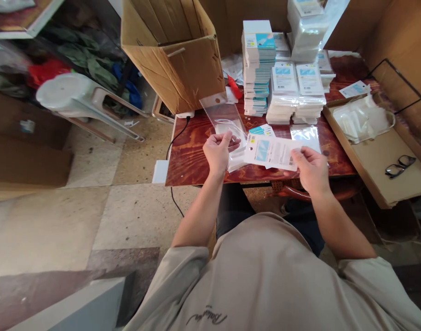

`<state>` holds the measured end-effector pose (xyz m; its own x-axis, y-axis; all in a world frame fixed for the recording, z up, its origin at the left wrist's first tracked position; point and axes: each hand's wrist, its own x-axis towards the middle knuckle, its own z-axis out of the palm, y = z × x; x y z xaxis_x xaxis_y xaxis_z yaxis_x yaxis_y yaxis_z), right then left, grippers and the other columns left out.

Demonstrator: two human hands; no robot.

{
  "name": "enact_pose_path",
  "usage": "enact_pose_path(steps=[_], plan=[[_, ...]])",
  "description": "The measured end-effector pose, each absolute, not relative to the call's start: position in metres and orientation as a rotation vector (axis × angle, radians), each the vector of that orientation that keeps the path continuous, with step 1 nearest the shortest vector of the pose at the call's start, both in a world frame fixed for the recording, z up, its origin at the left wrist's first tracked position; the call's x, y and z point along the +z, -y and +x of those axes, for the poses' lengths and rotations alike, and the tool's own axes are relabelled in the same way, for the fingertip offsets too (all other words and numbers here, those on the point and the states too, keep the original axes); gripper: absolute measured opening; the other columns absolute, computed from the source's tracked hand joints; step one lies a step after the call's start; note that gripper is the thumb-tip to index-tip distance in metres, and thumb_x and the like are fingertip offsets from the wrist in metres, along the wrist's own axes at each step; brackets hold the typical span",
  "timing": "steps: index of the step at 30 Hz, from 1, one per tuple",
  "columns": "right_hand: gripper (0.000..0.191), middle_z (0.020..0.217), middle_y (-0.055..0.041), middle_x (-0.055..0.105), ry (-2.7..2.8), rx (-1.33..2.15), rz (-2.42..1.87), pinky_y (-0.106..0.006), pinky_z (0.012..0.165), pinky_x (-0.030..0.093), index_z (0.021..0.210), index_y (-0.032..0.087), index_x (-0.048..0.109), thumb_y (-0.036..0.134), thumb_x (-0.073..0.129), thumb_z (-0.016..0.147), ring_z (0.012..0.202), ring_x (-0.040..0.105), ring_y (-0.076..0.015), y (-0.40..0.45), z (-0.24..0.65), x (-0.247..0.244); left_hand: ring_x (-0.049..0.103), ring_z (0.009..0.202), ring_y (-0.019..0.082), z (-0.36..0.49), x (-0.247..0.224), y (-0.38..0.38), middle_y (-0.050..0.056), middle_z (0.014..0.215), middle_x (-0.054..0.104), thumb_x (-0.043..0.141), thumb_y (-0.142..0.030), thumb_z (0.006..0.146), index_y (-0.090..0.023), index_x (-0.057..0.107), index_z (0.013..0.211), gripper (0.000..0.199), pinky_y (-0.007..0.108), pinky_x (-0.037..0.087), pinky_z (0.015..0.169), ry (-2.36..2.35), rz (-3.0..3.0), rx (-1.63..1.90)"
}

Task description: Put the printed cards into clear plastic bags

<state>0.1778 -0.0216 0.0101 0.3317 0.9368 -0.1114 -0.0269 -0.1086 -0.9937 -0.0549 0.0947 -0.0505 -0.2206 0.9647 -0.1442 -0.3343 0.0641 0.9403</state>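
My right hand [312, 169] grips the right end of a white printed card [273, 153] with a blue picture, thumb on top. The card is held level above the table, its left end close to my left hand [220, 151]. The fingers of my left hand are curled with the thumb against them; whether they pinch anything is unclear. Beneath and behind that hand is a pile of clear plastic bags [237, 161], where one clear bag flap [221, 109] with a hang hole extends toward the back. More blue-and-white cards [262, 130] lie under the held card.
Tall stacks of cards [256, 69] and bagged cards [284, 87] stand at the back of the red-brown table [189, 158]. A cardboard box [193, 73] rises at left. To the right, a shallow carton [379, 170] holds glasses [400, 166]. A white stool [67, 94] stands on the floor.
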Motion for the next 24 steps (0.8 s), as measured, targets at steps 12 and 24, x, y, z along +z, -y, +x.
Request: enact_pose_path(steps=[12, 24], plan=[[0.045, 0.086, -0.0041, 0.078, 0.762, 0.881, -1.427, -0.027, 0.051, 0.065, 0.093, 0.020, 0.068, 0.064, 0.077, 0.087, 0.065, 0.076, -0.0186, 0.023, 0.146, -0.016, 0.078, 0.084, 0.021, -0.031, -0.027, -0.058, 0.006, 0.086, 0.077, 0.090, -0.046, 0.080, -0.021, 0.058, 0.084, 0.041, 0.037, 0.066, 0.077, -1.080, 0.634, 1.312], [0.043, 0.056, 0.0015, 0.065, 0.863, 0.982, -1.445, -0.021, 0.035, 0.047, 0.088, 0.018, 0.068, 0.060, 0.078, 0.088, 0.039, 0.060, -0.0129, 0.028, 0.166, -0.003, 0.079, 0.083, 0.020, -0.032, -0.018, -0.057, 0.006, 0.089, 0.078, 0.091, -0.047, 0.080, -0.021, 0.057, 0.086, 0.043, 0.031, 0.064, 0.071, -1.046, 0.597, 1.396]])
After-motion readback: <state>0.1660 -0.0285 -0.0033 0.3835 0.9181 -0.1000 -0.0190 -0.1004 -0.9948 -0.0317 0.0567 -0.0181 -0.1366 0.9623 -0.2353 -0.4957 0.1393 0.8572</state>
